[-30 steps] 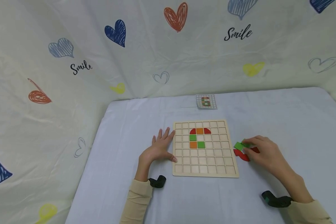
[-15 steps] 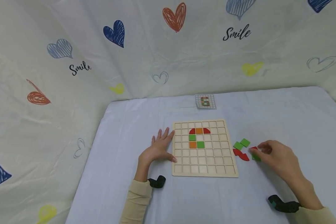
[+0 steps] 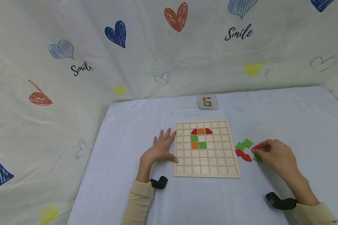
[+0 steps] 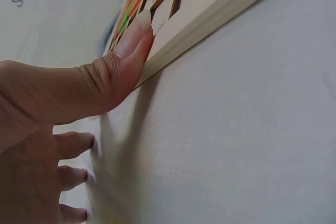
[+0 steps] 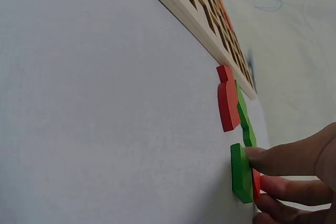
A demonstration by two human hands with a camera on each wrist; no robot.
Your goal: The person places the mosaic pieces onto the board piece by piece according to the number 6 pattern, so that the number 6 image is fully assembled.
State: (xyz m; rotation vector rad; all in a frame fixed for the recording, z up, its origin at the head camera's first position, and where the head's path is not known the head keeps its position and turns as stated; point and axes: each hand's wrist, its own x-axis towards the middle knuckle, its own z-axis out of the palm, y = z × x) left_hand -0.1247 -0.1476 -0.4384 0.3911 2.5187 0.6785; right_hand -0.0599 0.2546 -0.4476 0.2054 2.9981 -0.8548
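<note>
One right hand in low pinch on red piece

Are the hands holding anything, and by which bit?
The right hand pinches a red piece between thumb and finger; which edges are gripped is hidden. The left hand holds nothing: its thumb rests on the grid board.

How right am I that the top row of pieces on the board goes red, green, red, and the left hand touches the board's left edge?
Not quite: the head view shows the middle piece orange, not green. The left hand does touch the board there.
</note>
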